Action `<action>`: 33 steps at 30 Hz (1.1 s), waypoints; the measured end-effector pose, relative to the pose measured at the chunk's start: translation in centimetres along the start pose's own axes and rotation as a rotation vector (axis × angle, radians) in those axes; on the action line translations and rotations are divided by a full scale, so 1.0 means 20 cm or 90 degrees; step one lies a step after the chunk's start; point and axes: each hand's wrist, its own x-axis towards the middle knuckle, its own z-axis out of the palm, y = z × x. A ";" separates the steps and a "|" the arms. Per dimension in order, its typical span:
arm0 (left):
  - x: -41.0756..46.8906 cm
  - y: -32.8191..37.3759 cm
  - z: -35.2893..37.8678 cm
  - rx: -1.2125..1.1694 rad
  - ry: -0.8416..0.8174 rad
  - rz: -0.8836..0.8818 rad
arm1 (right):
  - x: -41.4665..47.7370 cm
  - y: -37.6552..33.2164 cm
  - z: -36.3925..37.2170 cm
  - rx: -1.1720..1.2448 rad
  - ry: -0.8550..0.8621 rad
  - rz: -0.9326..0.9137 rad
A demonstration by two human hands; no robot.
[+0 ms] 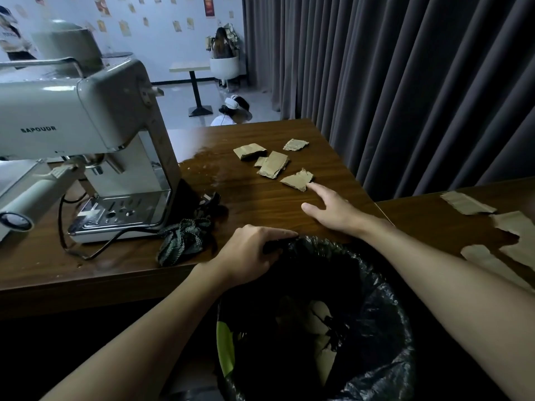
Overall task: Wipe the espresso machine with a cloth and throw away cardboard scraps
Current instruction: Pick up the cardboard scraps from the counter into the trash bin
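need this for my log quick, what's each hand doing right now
Left hand: gripping the rim of the black bin bag.
Right hand: open, holding nothing, index fingertip at the edge of the nearest cardboard scrap.

The dark wooden table (260,204) in front of me fills the middle of the frame. A second table (428,218) meets it along a thin seam at the right. Heavy grey curtains (405,82) hang in deep folds across the whole upper right, dropping behind both tables. In the upper left, a pale wall (162,53) dotted with small posters rises above a light, glossy floor (179,105). A small pedestal table (189,67) stands there with a white round chair (224,69) just beside it. It is dim where I am and brighter over there.
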 end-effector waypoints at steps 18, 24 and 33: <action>0.00 -0.01 0.00 -0.005 0.003 -0.013 | 0.06 -0.01 -0.04 -0.190 0.037 -0.044; -0.01 0.01 0.00 0.012 0.013 -0.014 | -0.02 0.05 -0.03 -0.121 0.100 -0.057; -0.04 0.02 -0.01 -0.051 0.065 -0.024 | -0.15 -0.04 -0.16 0.162 0.204 -0.005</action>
